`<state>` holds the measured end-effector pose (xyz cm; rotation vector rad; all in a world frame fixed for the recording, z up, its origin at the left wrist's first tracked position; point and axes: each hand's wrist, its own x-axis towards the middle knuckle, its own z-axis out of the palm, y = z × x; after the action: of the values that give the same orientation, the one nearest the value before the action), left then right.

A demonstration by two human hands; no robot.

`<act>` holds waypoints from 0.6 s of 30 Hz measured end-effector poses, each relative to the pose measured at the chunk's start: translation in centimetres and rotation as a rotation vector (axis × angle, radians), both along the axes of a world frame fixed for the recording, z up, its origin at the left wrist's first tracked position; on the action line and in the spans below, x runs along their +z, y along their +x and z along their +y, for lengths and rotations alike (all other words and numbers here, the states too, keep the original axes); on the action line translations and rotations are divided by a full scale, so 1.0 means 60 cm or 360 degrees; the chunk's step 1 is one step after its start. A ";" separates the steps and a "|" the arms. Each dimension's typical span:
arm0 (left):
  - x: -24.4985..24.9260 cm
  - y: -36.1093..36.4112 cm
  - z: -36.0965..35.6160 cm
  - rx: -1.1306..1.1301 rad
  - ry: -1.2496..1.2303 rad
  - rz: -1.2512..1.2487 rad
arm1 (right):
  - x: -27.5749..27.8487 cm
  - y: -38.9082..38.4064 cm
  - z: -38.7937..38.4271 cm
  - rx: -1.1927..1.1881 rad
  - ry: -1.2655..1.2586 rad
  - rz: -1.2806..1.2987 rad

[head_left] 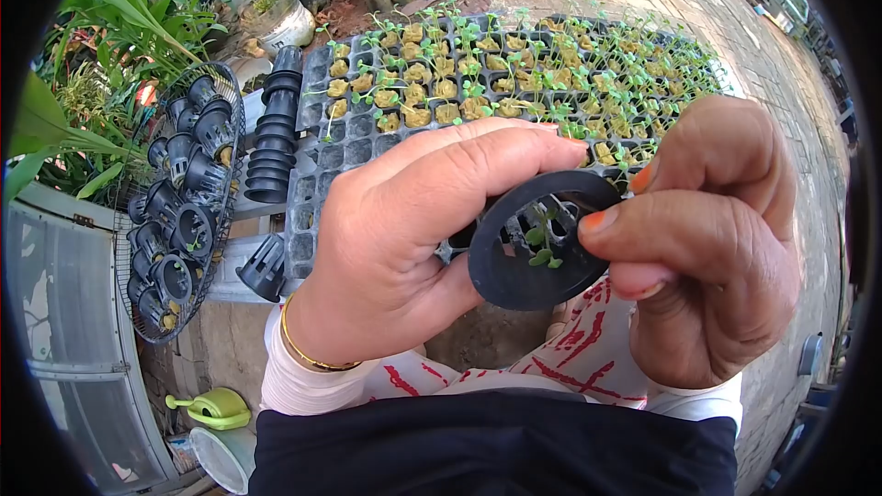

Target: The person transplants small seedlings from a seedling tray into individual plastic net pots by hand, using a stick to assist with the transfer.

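Observation:
My left hand (395, 230) is wrapped around a black net pot (514, 280), whose wide mouth is tilted toward me. Inside the pot shows a small green seedling (540, 241), its leaves near the slotted wall. At the right side of the rim, my right hand (717, 257) is closed in a pinch, the thumb inside the mouth and the forefinger outside it. Beyond both hands lies a black seedling tray (331, 156), with sprouts in brownish plugs filling many cells. The pot's lower part is hidden by my left fingers.
Left of the tray lies a stack of nested net pots (272, 142), with a single net pot (264, 266) nearer me. A wire basket (241, 119) at far left holds several net pots, some planted. A green watering can (213, 407) sits low on the left.

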<state>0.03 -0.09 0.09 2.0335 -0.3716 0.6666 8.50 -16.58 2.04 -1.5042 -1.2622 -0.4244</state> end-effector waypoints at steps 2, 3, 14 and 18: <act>-0.002 0.000 0.000 -0.0009 -0.0024 -0.0002 | 0.027 -0.006 -0.010 -0.0190 -0.0366 -0.0222; -0.006 0.000 0.000 -0.0009 -0.0023 -0.0002 | 0.026 -0.005 -0.011 -0.0190 -0.0365 -0.0222; -0.003 -0.014 0.008 -0.0025 -0.1568 0.0423 | -0.004 0.045 -0.041 0.0534 0.0400 0.0462; -0.016 -0.012 0.019 -0.0244 -0.1975 0.0417 | -0.013 0.030 -0.016 0.0446 0.0247 0.0381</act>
<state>-0.71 1.02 -0.89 0.8665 0.0697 0.3551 10.31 -17.54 1.25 -1.1876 -1.1978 -0.1488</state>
